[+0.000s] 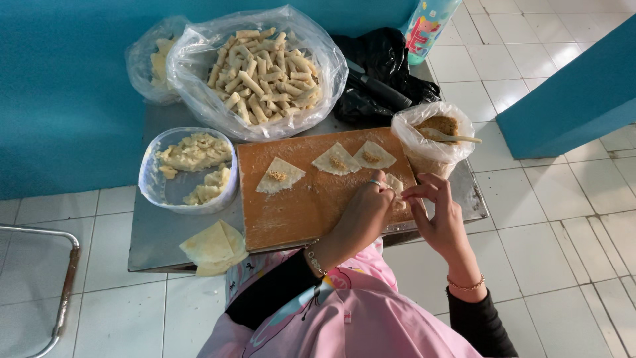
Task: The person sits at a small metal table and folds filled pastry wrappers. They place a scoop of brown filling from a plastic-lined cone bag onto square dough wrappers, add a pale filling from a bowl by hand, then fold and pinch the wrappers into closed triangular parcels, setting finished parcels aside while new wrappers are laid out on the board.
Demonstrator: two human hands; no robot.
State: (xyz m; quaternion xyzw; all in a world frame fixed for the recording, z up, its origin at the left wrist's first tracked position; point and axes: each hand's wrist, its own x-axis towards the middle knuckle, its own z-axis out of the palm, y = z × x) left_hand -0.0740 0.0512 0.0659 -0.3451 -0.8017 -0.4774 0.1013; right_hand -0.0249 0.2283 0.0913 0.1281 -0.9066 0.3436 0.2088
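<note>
- Both hands are down at the right end of the wooden board point(311, 205), working one small piece of wrapper point(396, 185) between them.
- Left hand point(363, 215) — fingers curled in, tips pressed onto the wrapper from the left; a ring shows on one finger, a bracelet at the wrist.
- Right hand point(437, 215) — thumb and forefinger pinched together on the wrapper's right edge, other fingers bent loosely behind.
- The wrapper itself sits at the board's right edge, mostly hidden by the fingers, so its fold cannot be made out.
- Further along the board lie three flat triangles of dough point(279, 176), each with a dab of filling in the middle — one near the left, two side by side at the far edge.
- Just right of the board, a bag of brown filling point(434, 142) stands open with a spoon point(457, 137) stuck in it.
- Far side of the metal table point(156, 235): a big clear bag of finished rolls point(262, 66), a smaller bag beside it on the left.
- Left of the board, a clear plastic bowl point(156, 182) with dough scraps.
- At the near left edge, a small stack of plain wrappers point(213, 246) overhangs the table.
- A black bag point(381, 73) with a knife on it lies at the far right.
</note>
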